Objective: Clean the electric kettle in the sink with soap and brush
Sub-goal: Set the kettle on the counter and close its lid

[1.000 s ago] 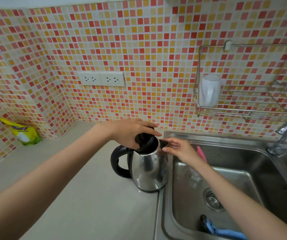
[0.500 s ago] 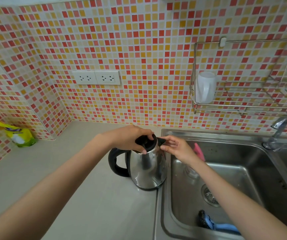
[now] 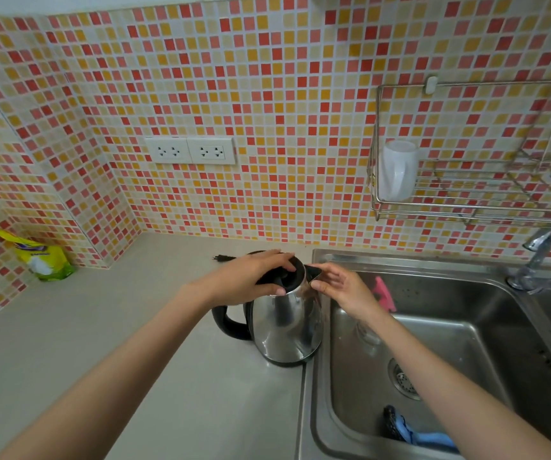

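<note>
A stainless steel electric kettle [image 3: 284,327] with a black handle stands upright on the grey counter [image 3: 134,343], right at the edge of the steel sink [image 3: 466,343]. My left hand [image 3: 251,277] lies over the kettle's black lid [image 3: 292,280], thumb at the front and fingers curled round the back. My right hand [image 3: 344,288] pinches the black spout between thumb and fingertips. A brush [image 3: 413,434] with a blue handle and dark bristles lies in the sink's near corner. A yellow-green soap pouch [image 3: 45,257] leans in the far left corner.
A pink cloth or sponge [image 3: 383,293] leans on the sink's back wall, with a clear glass item [image 3: 365,332] below my right wrist. The tap [image 3: 533,260] stands at the right. A wire rack [image 3: 466,207] with a white cup [image 3: 397,171] hangs above. Wall sockets [image 3: 191,150]; a plug [image 3: 221,258] behind the kettle.
My left hand has brought the raised lid down onto the kettle's mouth. My right hand stayed at the spout. The kettle has not moved.
</note>
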